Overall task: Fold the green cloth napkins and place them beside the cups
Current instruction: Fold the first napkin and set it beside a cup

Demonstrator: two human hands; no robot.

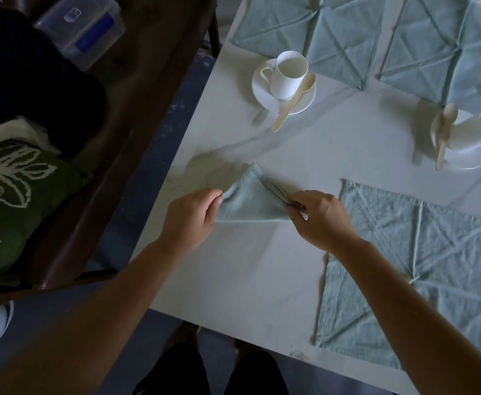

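Hands (left (pixel 190 220), right (pixel 320 218)) pinch opposite corners of folded napkin (pixel 250 202).

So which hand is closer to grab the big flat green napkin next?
Probably the right hand. It pinches the folded green cloth triangle right beside the flat green cloth napkin, while the left hand holds the triangle's other corner, farther from that napkin.

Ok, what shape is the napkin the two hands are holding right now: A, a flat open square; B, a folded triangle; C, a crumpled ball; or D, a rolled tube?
B: the napkin, gripped at one corner by the left hand and pinched at another by the right hand, is folded into a triangle with its point away from the person.
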